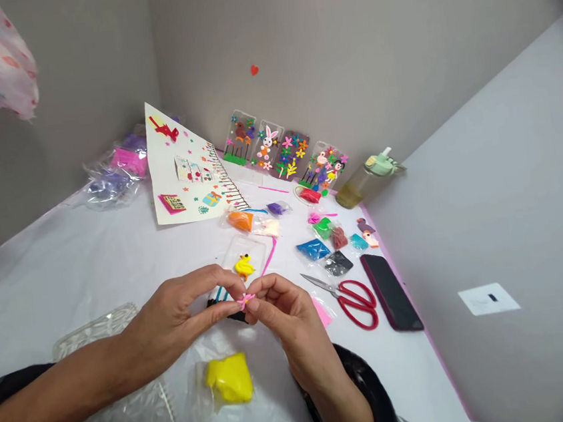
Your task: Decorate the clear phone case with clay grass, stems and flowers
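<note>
Between the fingertips of both hands is a small pink clay flower (245,301) with a yellow centre. My left hand (186,308) pinches it from the left with thumb and forefinger. On its other side, my right hand (279,305) grips it the same way. Behind my fingers lies a clear phone case (250,246), partly hidden, bearing a yellow clay duck (244,266) and dark clay along its near edge. Closer to me sits a lump of yellow clay (231,379) in a plastic bag.
Red-handled scissors (356,300) and a dark phone (391,291) lie at the right. Bagged clay, such as a blue packet (313,249), is spread farther back. Decorated phone cases (293,155), a drawing (169,169) and a bottle (366,178) stand near the wall.
</note>
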Motion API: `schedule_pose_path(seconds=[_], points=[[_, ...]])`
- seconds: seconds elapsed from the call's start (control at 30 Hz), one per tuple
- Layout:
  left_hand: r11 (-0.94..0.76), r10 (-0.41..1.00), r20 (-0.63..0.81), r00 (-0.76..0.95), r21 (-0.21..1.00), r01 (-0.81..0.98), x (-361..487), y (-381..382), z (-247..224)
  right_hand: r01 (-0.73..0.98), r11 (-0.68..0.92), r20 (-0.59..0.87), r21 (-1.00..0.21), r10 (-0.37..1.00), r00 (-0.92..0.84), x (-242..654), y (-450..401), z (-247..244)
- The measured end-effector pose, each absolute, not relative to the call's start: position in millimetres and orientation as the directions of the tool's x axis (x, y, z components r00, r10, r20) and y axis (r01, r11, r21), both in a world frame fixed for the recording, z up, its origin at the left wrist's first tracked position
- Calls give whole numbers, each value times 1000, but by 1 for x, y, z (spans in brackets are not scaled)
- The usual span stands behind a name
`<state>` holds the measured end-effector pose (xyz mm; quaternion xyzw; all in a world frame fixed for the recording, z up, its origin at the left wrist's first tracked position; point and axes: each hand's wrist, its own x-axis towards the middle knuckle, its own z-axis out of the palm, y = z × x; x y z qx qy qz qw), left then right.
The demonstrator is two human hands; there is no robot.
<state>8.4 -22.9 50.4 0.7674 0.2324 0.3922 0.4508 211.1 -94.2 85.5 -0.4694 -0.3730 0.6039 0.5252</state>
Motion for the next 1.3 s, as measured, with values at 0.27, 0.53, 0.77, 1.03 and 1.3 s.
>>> schedule_pose_path(seconds=[0.27, 0.53, 0.77, 1.03, 1.3], points=[[-547, 711, 441, 548, 836, 37, 10, -26, 50, -332, -176, -190, -927, 982, 10, 211, -93, 83], [-558, 696, 442, 565, 829, 39, 9, -24, 55, -338, -181, -193, -924, 981, 3, 211, -93, 84], [-585, 632, 493, 598, 810, -48, 10, -19, 47, -360, -209, -215, -909, 976, -22, 211, -93, 85], [-573, 636, 493, 594, 817, -65, 9, -19, 49, -353, -222, -229, -909, 973, -24, 211, -93, 85], [-510, 646, 434, 628, 858, -68, 9, -19, 50, -320, -213, -215, -923, 976, -30, 211, -94, 85]])
